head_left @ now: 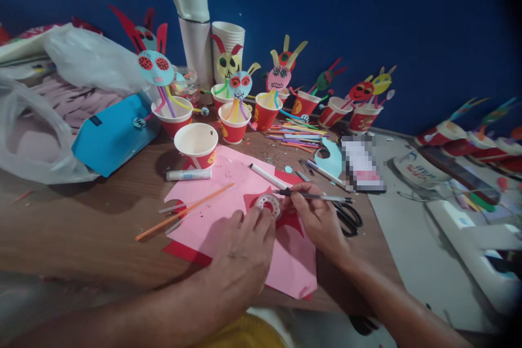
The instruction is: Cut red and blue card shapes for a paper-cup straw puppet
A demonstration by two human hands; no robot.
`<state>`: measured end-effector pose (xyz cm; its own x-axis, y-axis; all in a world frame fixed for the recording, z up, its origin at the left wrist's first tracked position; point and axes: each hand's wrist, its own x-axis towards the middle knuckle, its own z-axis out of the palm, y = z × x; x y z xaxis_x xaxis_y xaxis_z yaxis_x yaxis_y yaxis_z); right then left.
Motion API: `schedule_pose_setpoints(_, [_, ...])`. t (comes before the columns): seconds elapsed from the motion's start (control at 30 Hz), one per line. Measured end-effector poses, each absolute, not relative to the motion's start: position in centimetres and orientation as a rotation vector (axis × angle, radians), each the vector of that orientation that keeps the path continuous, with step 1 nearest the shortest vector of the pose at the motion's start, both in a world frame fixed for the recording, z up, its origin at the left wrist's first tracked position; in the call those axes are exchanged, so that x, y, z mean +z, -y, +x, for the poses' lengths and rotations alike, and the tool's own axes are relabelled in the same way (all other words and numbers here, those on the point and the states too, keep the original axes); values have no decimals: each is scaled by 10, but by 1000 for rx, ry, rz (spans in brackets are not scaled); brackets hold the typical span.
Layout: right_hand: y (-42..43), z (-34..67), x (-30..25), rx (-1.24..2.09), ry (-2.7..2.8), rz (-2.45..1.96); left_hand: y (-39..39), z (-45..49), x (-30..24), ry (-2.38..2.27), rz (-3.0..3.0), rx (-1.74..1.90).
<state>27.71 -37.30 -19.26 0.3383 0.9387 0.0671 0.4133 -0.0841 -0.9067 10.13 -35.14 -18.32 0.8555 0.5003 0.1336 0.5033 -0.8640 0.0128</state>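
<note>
Brown table (73, 228), pink paper (220, 209) near front edge, left hand (247, 250) spread against white ring (265, 197), right hand (320, 220) pinching pen (336, 199)

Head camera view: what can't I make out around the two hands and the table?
In the head view:
Left hand: palm, turned down out of sight.
Pen: part of its barrel, behind the right hand.
Scissors: part of the blades, behind the same hand.
Phone: screen, covered by pixelation.
White tube: label print, too small.
Rightmost red paper cup: blurred, cut off by the edge.
</note>
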Motion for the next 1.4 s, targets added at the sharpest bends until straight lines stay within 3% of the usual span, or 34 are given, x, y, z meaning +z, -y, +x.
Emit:
schedule_pose_setpoints(0.2, [374, 278, -192, 664, 1277, -1715, 373, 109, -179, 803, -2982, -463])
schedule_pose_setpoints(0.63, [369, 276, -181, 705, 1300, -1764, 378, 127, -194, 910, -2906, -609])
schedule_pose_setpoints(0.83, [354, 273, -148, 463, 1576, -1777, 376, 127, -198, 948, -2891, -721])
schedule_pose_setpoints(1.13, [309, 241, -115, 843, 2355, -1664, 377, 124, -200, 1009, -2928, -753])
schedule_pose_setpoints(1.4, [295, 219, -110, 590, 2758, -1829, 378, 126, -204, 980, -2954, -732])
